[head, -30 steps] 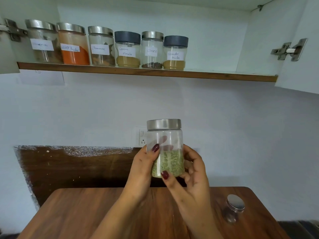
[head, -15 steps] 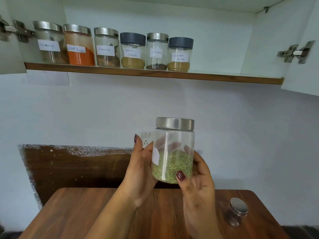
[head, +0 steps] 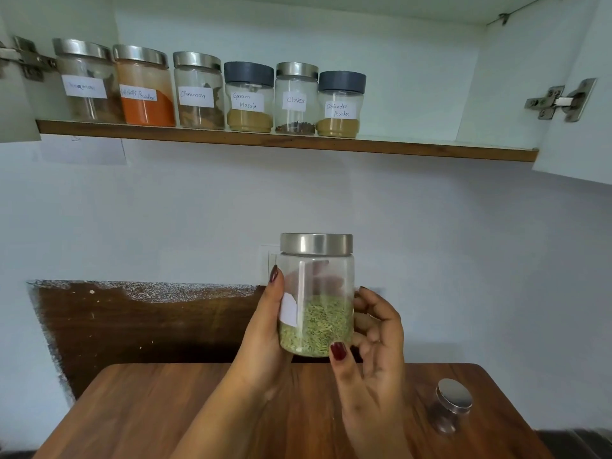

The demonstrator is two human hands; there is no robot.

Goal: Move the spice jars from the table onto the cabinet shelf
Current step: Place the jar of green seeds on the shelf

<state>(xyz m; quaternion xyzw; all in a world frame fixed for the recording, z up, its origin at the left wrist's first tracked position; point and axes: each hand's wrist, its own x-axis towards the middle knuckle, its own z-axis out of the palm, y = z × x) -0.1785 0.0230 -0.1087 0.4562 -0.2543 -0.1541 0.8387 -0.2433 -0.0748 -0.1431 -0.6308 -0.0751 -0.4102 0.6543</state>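
1. Table [head: 165,409]: wooden, one steel-lidded jar [head: 452,405] standing at its right edge.
2. Cabinet shelf [head: 430,150]: six labelled jars in a row, right part bare.
3. Fennel-seed jar [head: 316,296]: upright, lifted above table, left hand [head: 265,332] wrapped around it, right hand [head: 374,339] pinching its lower right side.
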